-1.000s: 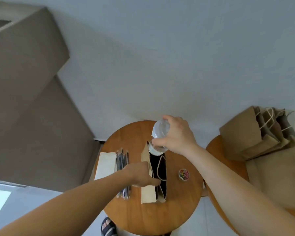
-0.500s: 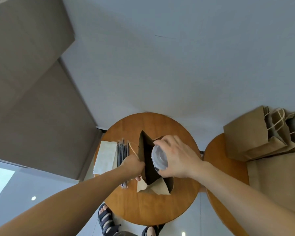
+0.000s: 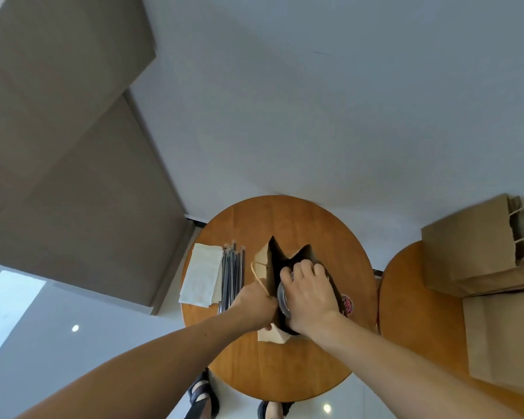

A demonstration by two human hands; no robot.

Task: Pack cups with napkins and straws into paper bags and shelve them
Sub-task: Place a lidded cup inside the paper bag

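A brown paper bag [image 3: 262,260] stands open on the round wooden table [image 3: 285,373]. My right hand [image 3: 307,293] grips a clear plastic cup [image 3: 282,299] from above, with the cup partly inside the bag's mouth. My left hand [image 3: 254,303] grips the bag's left rim near its rope handle. White napkins [image 3: 200,278] lie in a stack at the table's left. Dark wrapped straws [image 3: 232,273] lie beside them, between napkins and bag.
A small round tub with coloured contents [image 3: 348,303] sits right of the bag, partly hidden by my right wrist. A second wooden table [image 3: 406,297] at right carries several brown paper bags [image 3: 472,246]. My sandalled feet [image 3: 203,397] show below the table edge.
My right hand has brought the cup down from above the bag into its mouth. The bag has gone from flat and narrow to spread open. My left hand stays on its left rim.
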